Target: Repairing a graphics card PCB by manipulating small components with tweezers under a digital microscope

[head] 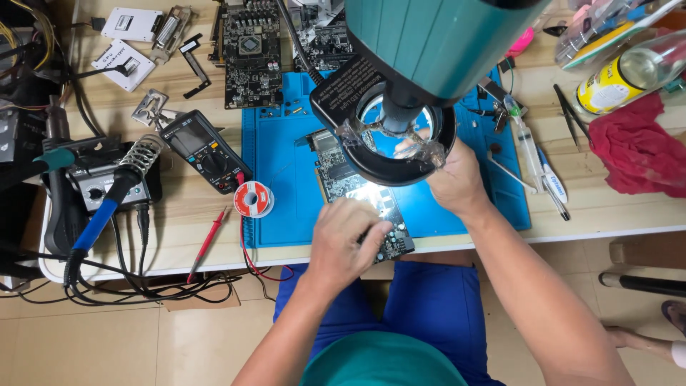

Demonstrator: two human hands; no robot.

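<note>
On the blue work mat point(286, 143) at the front edge of the bench, a dark circuit board point(343, 182) lies flat, its near corner reaching almost to the table's rim. The left hand point(346, 243) rests palm-down on that near end, wrist bent, forearm rising from the lower middle of the view; its fingers curl over the board's edge and press on it, closed against the board rather than spread. The right hand point(454, 179) comes in from the lower right along a long bare forearm and reaches up under the ring light point(389, 129) of the teal microscope point(443, 36), knuckles toward the camera. Its fingertips are hidden behind the lamp ring, so whether they pinch a tool or stay apart cannot be told. The lit patch of the board sits directly below the lens, between the two hands.

Just left of the mat stand a small solder spool point(254, 199) and a black multimeter point(204, 150), with a red probe point(207, 243) beside them. Farther left a blue-handled soldering iron point(107, 207) sits in its coil stand. A red cloth point(632, 150) lies at the far right, near a clear bottle point(629, 71) tipped on its side
</note>
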